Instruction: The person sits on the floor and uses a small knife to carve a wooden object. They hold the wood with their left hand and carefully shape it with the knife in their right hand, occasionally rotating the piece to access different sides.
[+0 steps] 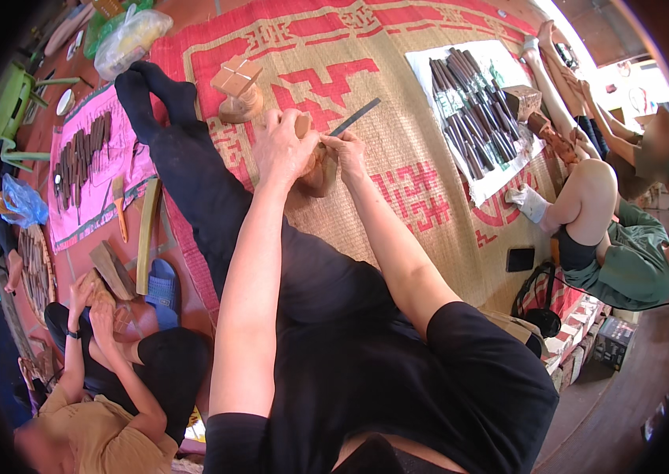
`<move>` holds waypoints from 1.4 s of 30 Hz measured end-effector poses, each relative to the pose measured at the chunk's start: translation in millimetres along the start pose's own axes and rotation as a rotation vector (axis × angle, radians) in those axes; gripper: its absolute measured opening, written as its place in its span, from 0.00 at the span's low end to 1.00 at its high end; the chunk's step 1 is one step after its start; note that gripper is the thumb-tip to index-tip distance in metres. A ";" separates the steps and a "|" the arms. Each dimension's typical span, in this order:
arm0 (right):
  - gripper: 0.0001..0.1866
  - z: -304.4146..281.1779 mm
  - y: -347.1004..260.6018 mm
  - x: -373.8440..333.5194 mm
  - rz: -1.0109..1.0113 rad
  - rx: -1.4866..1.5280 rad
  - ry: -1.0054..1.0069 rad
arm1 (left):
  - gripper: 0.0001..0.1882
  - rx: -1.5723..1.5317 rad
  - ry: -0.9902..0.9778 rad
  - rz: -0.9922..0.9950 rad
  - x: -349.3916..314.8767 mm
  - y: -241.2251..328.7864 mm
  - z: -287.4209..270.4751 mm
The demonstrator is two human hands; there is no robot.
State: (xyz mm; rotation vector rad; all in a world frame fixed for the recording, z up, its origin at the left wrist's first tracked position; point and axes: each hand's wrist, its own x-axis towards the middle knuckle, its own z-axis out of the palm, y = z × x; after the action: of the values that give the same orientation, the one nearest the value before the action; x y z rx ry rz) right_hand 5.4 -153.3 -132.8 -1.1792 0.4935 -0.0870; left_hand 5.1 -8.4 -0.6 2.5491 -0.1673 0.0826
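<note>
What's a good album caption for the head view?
On a patterned mat, the left hand grips a wooden piece; the right hand holds a dark flat tool.

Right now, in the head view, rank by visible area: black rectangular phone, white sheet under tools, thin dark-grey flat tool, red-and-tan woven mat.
1. Red-and-tan woven mat
2. White sheet
3. Black rectangular phone and thin dark-grey flat tool: unsure; the tool is longer but narrower.
</note>
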 end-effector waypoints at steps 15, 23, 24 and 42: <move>0.09 -3.5 -0.5 -7.0 0.019 0.153 0.098 | 0.18 0.002 0.030 0.005 -1.1 -2.4 1.6; 0.11 2.1 2.6 -11.5 0.021 0.164 0.128 | 0.19 0.009 0.050 0.019 -0.5 -3.4 3.8; 0.11 1.7 2.6 -10.9 0.008 0.197 0.175 | 0.19 -0.011 0.047 -0.003 -0.6 -2.6 4.1; 0.06 2.7 13.6 -13.3 -0.038 0.064 0.090 | 0.19 -0.008 0.031 -0.025 2.5 -4.3 3.5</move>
State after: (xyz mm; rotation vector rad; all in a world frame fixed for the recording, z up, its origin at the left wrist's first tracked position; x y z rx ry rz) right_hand -7.9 -141.4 -139.9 -1.1255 0.5433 -0.1879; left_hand 8.2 -7.0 -5.6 2.5396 -0.1242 0.1111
